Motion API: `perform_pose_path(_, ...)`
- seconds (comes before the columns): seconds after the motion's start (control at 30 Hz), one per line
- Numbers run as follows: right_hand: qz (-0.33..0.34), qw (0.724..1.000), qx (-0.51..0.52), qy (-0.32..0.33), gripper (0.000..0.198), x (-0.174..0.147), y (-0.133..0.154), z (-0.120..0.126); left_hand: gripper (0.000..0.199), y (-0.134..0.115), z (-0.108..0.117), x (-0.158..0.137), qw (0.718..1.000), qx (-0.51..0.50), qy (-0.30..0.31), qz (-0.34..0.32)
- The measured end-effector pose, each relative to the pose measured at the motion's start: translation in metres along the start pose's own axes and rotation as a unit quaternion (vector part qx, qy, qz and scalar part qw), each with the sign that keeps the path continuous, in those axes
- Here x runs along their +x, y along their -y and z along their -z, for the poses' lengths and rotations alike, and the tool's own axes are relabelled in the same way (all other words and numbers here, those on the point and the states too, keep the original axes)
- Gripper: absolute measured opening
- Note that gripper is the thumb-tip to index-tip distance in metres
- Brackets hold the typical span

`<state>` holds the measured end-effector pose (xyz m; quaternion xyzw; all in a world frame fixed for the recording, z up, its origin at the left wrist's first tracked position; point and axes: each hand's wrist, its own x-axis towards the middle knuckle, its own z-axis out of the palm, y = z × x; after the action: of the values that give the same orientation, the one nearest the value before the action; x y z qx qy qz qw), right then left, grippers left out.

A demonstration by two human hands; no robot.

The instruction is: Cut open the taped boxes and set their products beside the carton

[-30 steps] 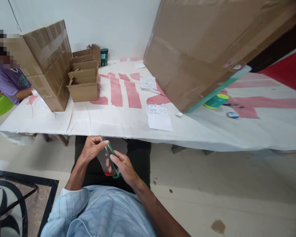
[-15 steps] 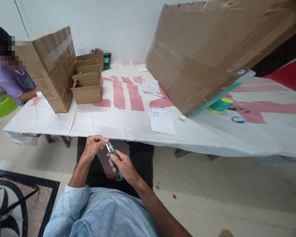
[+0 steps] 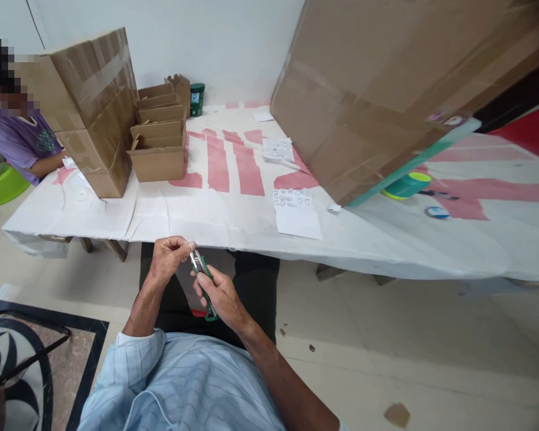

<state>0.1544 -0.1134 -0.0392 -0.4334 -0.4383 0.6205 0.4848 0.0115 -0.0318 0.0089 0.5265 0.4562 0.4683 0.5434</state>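
Adjusting blade: right hand [image 3: 222, 296] clamped on green utility knife [image 3: 203, 280], left hand [image 3: 168, 256] pinching its metal tip; next calls for careful slide.

Your right hand [image 3: 222, 296] holds a green-handled cutter [image 3: 203, 281] with a silver metal tip, which your left hand [image 3: 168, 257] pinches. Your shirt [image 3: 179, 383] is pale blue with thin stripes, your trousers [image 3: 251, 287] black. Ahead of the cutter, the table cover [image 3: 206, 209] is white with pink-red bars. On it sit plain brown cardboard boxes [image 3: 157, 131], a dark green tin [image 3: 197, 99], white printed paper [image 3: 296, 212], and a teal tub with a yellow-green rim [image 3: 406, 184]. Left of the cutter, the floor mat [image 3: 31, 359] is brown with black and white curves.
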Motion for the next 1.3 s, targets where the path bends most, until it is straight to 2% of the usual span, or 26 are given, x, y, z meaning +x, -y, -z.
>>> perform_pose_path(0.23,-0.009,1.000,0.009,-0.002,0.049,-0.001,0.003,-0.001,0.052,0.003,-0.003,0.002,1.000,0.006,0.003,-0.004)
perform_pose_path(0.5,-0.027,0.999,0.028,0.004,0.051,0.000,0.002,-0.001,0.052,0.010,0.001,0.004,0.999,-0.025,0.015,0.043)
perform_pose_path(0.77,-0.028,0.999,0.030,0.021,0.054,0.005,0.004,0.000,0.050,0.007,0.001,-0.001,0.999,-0.017,0.032,0.018)
perform_pose_path(1.03,-0.033,0.999,0.039,-0.001,0.055,0.004,-0.006,-0.002,0.053,0.016,0.007,0.007,0.996,-0.068,-0.063,0.005)
perform_pose_path(1.1,-0.033,0.999,0.039,0.002,0.054,0.004,-0.006,-0.002,0.051,0.016,0.008,0.005,0.997,-0.061,-0.038,0.022)
perform_pose_path(1.23,-0.018,1.000,0.019,0.004,0.052,0.005,-0.005,-0.003,0.045,0.013,0.004,0.000,0.997,-0.038,0.052,0.050)
perform_pose_path(1.3,-0.010,1.000,0.006,0.002,0.050,0.004,-0.005,-0.003,0.044,0.013,0.003,-0.001,0.997,-0.030,0.059,0.041)
